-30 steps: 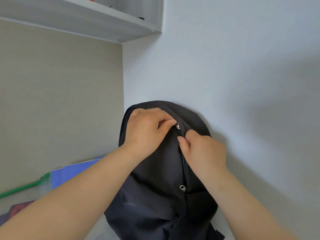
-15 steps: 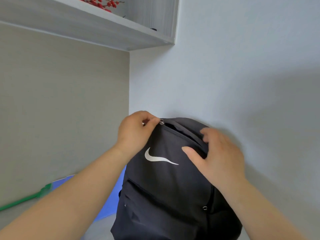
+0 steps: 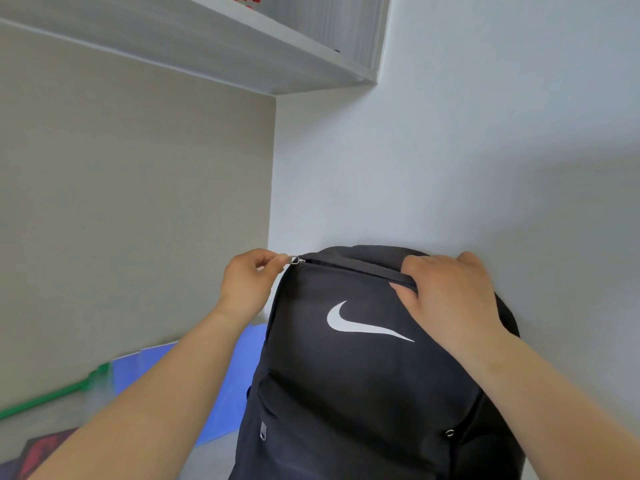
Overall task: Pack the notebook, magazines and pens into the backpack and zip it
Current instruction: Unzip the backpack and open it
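Your black backpack (image 3: 363, 375) stands upright on the counter (image 3: 212, 460) against the right-hand wall, its base cut off by the frame. Your left hand (image 3: 251, 282) pinches the zipper pull (image 3: 297, 260) at the top-left corner. Your right hand (image 3: 446, 299) grips the top edge (thumb on the front panel). Your left forearm partly hides a blue folder (image 3: 221, 393), a green stick (image 3: 52, 398) and something dark red (image 3: 34, 452). A shelf (image 3: 207, 39) hangs overhead.
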`<control>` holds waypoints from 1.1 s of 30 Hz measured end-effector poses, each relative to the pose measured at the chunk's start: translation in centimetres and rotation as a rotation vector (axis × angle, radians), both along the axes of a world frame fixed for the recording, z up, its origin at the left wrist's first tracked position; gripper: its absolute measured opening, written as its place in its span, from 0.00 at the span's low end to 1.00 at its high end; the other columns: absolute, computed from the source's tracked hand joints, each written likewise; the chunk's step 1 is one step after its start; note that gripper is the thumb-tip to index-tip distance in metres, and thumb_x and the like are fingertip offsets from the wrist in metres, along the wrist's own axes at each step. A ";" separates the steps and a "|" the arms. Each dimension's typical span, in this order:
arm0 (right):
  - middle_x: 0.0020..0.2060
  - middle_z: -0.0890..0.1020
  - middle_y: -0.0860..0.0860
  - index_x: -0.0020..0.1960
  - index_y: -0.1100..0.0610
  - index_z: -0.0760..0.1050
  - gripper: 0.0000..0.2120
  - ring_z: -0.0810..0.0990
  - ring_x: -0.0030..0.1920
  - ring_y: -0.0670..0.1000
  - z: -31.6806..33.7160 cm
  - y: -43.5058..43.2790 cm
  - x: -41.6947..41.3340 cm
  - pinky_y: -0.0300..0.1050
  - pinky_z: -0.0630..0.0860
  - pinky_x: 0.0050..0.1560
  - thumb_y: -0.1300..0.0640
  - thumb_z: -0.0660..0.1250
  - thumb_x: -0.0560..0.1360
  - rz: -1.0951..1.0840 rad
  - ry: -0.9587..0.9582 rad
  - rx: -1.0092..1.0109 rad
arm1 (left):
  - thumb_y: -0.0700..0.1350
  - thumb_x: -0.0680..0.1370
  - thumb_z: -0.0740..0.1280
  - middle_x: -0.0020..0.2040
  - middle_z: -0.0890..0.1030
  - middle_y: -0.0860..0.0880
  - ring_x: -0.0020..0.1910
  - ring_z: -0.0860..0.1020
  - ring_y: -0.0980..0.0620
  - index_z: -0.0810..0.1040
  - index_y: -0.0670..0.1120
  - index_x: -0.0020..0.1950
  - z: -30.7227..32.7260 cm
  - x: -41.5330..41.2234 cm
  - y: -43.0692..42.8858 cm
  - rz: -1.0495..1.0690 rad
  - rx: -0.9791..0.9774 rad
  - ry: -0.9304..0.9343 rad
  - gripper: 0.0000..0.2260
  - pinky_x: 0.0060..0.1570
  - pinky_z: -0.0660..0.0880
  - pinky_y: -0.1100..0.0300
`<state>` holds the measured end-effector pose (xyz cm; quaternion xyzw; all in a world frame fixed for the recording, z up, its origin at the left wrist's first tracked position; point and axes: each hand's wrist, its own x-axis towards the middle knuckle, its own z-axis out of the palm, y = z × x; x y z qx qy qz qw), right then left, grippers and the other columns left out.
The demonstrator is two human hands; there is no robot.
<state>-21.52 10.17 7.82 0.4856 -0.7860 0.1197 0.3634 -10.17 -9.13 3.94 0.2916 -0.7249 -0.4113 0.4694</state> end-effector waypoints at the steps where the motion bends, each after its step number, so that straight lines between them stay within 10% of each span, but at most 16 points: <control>1: 0.35 0.82 0.54 0.39 0.56 0.73 0.11 0.71 0.35 0.56 0.0 0.0 0.1 0.44 0.55 0.41 0.51 0.60 0.75 -0.005 0.009 -0.004 | 0.46 0.75 0.64 0.33 0.76 0.54 0.35 0.73 0.54 0.73 0.50 0.31 -0.5 -0.3 0.0 -0.043 0.057 0.037 0.12 0.35 0.70 0.70; 5: 0.43 0.83 0.51 0.54 0.53 0.72 0.20 0.76 0.44 0.56 1.0 -1.5 0.8 0.46 0.56 0.43 0.40 0.59 0.71 -0.002 0.015 -0.005 | 0.44 0.77 0.62 0.43 0.79 0.48 0.47 0.76 0.47 0.70 0.48 0.32 -0.6 -1.8 0.5 -0.257 0.221 0.161 0.12 0.55 0.74 0.52; 10: 0.44 0.81 0.53 0.56 0.57 0.67 0.22 0.73 0.42 0.56 2.6 -6.6 1.3 0.45 0.57 0.43 0.43 0.63 0.71 -0.026 0.117 0.245 | 0.41 0.77 0.58 0.33 0.75 0.58 0.30 0.73 0.63 0.70 0.52 0.31 -0.1 -3.7 2.0 -0.307 0.018 0.090 0.15 0.27 0.68 0.78; 15: 0.41 0.81 0.55 0.51 0.58 0.73 0.08 0.66 0.34 0.55 3.0 -7.1 0.3 0.41 0.52 0.27 0.56 0.59 0.76 -0.008 0.154 0.289 | 0.44 0.77 0.61 0.40 0.77 0.48 0.40 0.73 0.51 0.69 0.49 0.31 -0.7 -2.1 -0.2 -0.142 0.100 0.100 0.14 0.36 0.67 0.68; 19: 0.26 0.65 0.49 0.48 0.58 0.74 0.09 0.65 0.31 0.54 2.4 -6.8 0.2 0.40 0.49 0.26 0.56 0.57 0.77 0.002 0.179 0.318 | 0.46 0.77 0.62 0.30 0.69 0.52 0.29 0.66 0.55 0.68 0.48 0.30 -2.9 -0.4 -1.6 -0.092 0.155 -0.029 0.15 0.24 0.64 0.70; 33: 0.26 0.66 0.49 0.48 0.57 0.74 0.09 0.67 0.34 0.56 3.0 -5.9 -1.4 0.40 0.52 0.27 0.54 0.57 0.76 -0.109 0.076 0.226 | 0.46 0.79 0.57 0.50 0.76 0.46 0.49 0.75 0.49 0.75 0.40 0.49 -11.2 0.2 -2.4 -0.129 0.564 -0.197 0.11 0.50 0.64 0.57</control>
